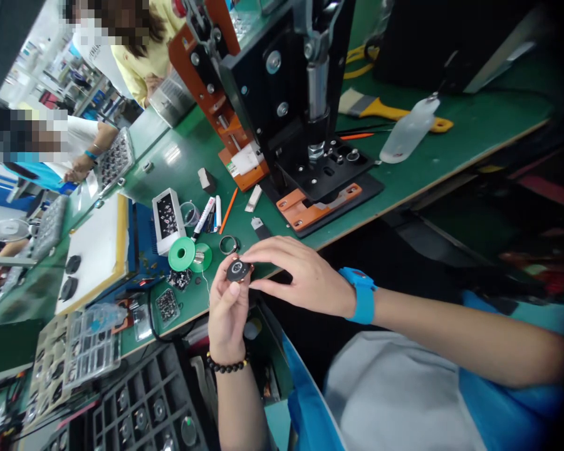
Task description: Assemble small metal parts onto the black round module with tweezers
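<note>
A small round black watch case (238,270), with a ringed disc in its middle, is pinched between the thumb and fingers of my left hand (229,307). Coppery bits show at its right edge. From the right, my right hand (301,275) reaches over with thumb and forefinger at that same edge, closed about it. What lies between those fingertips is too small to make out. Just behind the hands, a dark ring-shaped part (228,244) lies on the green bench (291,235), near a small grey-tipped block (260,228).
A black-and-orange press (305,125) stands behind my hands. Right of it lie a brush (380,108) and a squeeze bottle (411,131). To the left are a solder spool (182,254), a parts box (168,219) and markers. A black compartment tray (169,369) sits below. Several people work across the bench.
</note>
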Demonstrator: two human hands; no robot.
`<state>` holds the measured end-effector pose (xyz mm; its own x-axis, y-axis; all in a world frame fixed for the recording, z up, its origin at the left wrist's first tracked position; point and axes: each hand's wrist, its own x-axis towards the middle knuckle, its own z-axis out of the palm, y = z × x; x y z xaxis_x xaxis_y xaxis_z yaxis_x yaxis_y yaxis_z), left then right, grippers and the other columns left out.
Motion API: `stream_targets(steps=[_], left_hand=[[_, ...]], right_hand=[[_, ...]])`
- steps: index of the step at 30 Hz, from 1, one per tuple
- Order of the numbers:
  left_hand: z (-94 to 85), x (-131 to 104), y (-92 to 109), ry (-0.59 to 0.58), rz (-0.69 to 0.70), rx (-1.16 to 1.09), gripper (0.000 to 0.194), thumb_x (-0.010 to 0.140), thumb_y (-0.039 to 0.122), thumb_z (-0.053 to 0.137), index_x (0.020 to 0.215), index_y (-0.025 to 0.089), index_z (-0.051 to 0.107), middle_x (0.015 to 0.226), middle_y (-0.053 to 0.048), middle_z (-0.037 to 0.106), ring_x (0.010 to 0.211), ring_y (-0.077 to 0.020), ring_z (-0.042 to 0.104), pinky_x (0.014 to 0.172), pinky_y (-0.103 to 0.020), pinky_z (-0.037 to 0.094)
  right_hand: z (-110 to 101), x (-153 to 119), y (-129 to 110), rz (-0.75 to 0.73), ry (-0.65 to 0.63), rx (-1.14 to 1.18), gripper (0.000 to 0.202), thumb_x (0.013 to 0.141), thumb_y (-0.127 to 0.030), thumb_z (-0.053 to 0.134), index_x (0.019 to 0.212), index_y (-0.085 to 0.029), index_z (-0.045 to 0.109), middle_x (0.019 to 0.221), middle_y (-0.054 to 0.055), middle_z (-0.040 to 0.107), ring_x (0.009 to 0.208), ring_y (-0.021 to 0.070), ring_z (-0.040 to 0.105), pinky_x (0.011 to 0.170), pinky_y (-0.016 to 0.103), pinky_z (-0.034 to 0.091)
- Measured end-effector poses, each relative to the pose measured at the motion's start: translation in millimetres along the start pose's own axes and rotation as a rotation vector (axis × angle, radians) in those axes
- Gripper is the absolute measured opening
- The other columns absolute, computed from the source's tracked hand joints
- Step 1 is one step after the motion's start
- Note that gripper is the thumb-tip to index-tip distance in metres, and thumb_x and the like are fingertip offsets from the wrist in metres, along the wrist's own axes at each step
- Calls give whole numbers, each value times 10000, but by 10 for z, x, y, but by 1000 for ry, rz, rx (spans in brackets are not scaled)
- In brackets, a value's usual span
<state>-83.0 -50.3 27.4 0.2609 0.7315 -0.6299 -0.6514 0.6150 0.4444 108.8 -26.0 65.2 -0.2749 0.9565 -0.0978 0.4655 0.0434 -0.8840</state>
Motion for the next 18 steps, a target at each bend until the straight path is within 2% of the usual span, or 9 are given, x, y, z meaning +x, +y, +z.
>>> stream_targets(steps=[4, 8, 10, 14, 18], left_hand=[[72, -112, -26, -61, -98, -191, 330, 965, 215, 758, 1293, 213, 785, 1266, -9, 762, 1148, -78, 728, 1037, -121, 527], [119, -161, -58, -59, -137, -293, 137, 956, 232, 773, 1066, 195, 845, 1146, 26, 791, 1130, -73, 733, 1025, -89, 515], [146, -171, -70, -17, -154, -323, 129, 920, 234, 812, 1033, 182, 847, 1144, 14, 791, 1109, -74, 740, 1024, -86, 509], [210, -196, -81, 134, -216, -367, 226, 796, 220, 914, 990, 127, 845, 1143, -87, 785, 1014, -92, 764, 1012, -114, 526], [263, -241, -95, 234, -253, -419, 262, 700, 187, 965, 914, 109, 837, 1023, -68, 798, 915, -95, 764, 956, -137, 577]], right_hand=[[27, -6, -29, -38, 55, -9, 280, 1008, -273, 735, 1273, -198, 685, 1211, 7, 677, 1124, 123, 621, 998, 309, 508], [12, -7, -63, -33, 60, -5, 204, 996, -238, 737, 1189, -175, 726, 1129, 22, 677, 1046, 134, 619, 934, 315, 519], [-9, -8, -81, -23, 55, -3, 172, 1004, -248, 727, 1159, -174, 736, 1109, 20, 680, 1033, 135, 618, 924, 317, 517], [-52, -27, -108, -19, 47, -15, 155, 1017, -280, 716, 1121, -171, 752, 1078, 17, 680, 1015, 133, 609, 921, 312, 503], [-87, -58, -130, -22, 39, -24, 138, 1014, -263, 713, 1087, -156, 760, 1056, 23, 671, 993, 136, 598, 900, 310, 492]])
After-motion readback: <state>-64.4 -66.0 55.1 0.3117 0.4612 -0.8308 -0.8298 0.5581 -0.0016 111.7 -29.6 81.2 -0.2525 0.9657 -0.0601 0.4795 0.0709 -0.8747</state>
